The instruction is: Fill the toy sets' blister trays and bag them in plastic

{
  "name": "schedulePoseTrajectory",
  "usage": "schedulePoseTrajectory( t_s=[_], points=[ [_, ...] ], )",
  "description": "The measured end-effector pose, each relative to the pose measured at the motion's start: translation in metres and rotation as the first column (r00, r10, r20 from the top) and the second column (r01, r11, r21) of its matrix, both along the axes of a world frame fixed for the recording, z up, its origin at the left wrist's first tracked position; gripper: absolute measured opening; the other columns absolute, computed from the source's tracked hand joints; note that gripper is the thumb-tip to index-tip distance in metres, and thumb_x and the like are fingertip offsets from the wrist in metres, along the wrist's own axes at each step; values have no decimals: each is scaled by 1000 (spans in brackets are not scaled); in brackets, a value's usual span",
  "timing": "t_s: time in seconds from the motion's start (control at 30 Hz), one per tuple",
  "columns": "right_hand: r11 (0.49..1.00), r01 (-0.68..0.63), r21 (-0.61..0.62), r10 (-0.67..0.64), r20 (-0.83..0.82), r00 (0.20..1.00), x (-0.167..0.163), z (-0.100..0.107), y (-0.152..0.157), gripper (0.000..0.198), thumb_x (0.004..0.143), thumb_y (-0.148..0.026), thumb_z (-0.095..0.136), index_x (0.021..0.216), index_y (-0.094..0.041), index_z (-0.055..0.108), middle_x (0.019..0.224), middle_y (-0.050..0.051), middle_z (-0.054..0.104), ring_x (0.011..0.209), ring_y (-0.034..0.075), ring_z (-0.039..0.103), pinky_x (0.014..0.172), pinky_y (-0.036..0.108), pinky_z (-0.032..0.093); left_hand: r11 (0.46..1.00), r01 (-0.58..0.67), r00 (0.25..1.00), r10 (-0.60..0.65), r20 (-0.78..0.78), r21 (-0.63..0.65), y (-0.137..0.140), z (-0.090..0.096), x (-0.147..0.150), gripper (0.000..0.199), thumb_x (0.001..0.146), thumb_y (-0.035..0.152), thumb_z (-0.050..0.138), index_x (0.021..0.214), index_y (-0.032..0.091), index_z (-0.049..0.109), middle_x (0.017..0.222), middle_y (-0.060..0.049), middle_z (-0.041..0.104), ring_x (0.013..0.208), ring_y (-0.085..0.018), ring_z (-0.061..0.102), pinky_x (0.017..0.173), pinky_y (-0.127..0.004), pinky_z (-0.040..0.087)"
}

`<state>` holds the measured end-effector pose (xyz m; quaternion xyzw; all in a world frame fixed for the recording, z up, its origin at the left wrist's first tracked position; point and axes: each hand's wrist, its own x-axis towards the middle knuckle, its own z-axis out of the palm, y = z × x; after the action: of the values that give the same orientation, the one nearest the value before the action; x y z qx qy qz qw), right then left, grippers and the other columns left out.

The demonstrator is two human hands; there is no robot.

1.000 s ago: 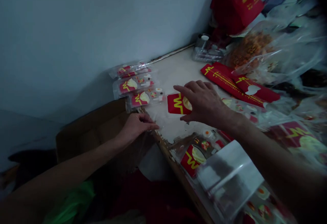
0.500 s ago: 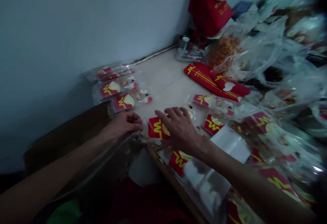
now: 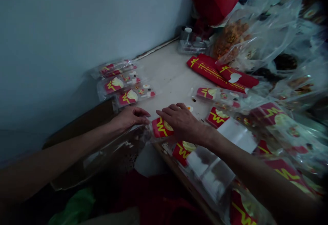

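Observation:
A clear plastic packet lies on the table's near edge between my hands; a red fries-box piece (image 3: 160,128) with a yellow zigzag shows inside it. My left hand (image 3: 130,117) pinches the packet's left end between thumb and fingers. Over its right part bends my right hand (image 3: 186,124), fingers drawn together and gripping it; the fingertips and that part of the packet are hidden. A small egg-shaped piece (image 3: 190,108) shows just beyond the right knuckles. Left of this, filled packets (image 3: 129,96) with similar red pieces lie in a row by the wall.
More packets (image 3: 208,92) and red pieces (image 3: 217,116) cover the right side, with white sheets (image 3: 237,134) among them. Flat red packaging (image 3: 220,73), bags of small parts (image 3: 230,40) and a red bag (image 3: 215,1) lie behind. A cardboard box (image 3: 84,126) stands below my left arm.
My right hand's fingers have drawn together from a spread position over the packet. My left hand has shifted slightly right and up, still pinching the end. The view has moved a little.

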<state>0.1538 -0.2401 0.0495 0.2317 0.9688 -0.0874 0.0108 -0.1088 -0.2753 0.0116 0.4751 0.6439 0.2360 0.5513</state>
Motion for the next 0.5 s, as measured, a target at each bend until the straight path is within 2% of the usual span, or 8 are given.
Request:
schedulePoseTrajectory(
  t_s=[0.1, 0.17, 0.23, 0.33, 0.43, 0.5],
  points=[
    [999, 32, -6, -32, -54, 998, -3, -5, -7, 101, 75, -39, 86, 156, -10, 33, 134, 19, 62, 117, 34, 53, 101, 47, 34, 988, 152, 988, -152, -12, -31, 3, 11, -2, 43, 66, 41, 87, 104, 22, 80, 105, -6, 79, 95, -24, 71, 85, -32, 54],
    [1000, 23, -12, -24, -91, 996, -5, -9, -11, 108, 77, -39, 85, 160, -8, 23, 133, 19, 63, 116, 34, 53, 101, 47, 35, 956, 288, 958, -287, 23, -47, 5, 19, -1, 39, 70, 41, 84, 106, 24, 81, 110, -6, 79, 100, -25, 71, 88, -33, 53],
    [1000, 8, -3, -9, -117, 993, -10, -13, -17, 111, 79, -41, 83, 162, -7, 17, 132, 20, 64, 114, 35, 53, 101, 48, 36, 932, 361, 930, -357, 92, -41, 6, 23, 1, 35, 73, 40, 83, 105, 26, 81, 110, -6, 79, 99, -26, 72, 86, -33, 54],
    [999, -10, 35, 15, -172, 985, -18, -17, -26, 107, 84, -44, 79, 163, -7, 16, 138, 22, 60, 117, 35, 53, 103, 49, 37, 945, 327, 930, -321, 180, -3, 6, 16, 2, 31, 72, 38, 85, 99, 25, 82, 103, -6, 80, 97, -26, 73, 85, -34, 56],
    [997, -20, 75, 39, -271, 962, -8, -23, -28, 102, 85, -51, 77, 163, -14, 23, 156, 21, 45, 137, 36, 43, 112, 51, 32, 976, 216, 946, -202, 252, -28, 0, 1, -3, 36, 72, 37, 87, 104, 23, 81, 108, -7, 80, 100, -25, 73, 89, -32, 57],
    [994, 97, 52, -71, -366, 928, 16, -31, -21, 92, 84, -56, 76, 158, -18, 37, 159, 18, 42, 142, 36, 39, 114, 50, 34, 989, 110, 950, -76, 301, -99, -6, -9, -9, 42, 71, 35, 89, 110, 22, 80, 113, -8, 78, 99, -23, 74, 88, -30, 58]
  ],
)
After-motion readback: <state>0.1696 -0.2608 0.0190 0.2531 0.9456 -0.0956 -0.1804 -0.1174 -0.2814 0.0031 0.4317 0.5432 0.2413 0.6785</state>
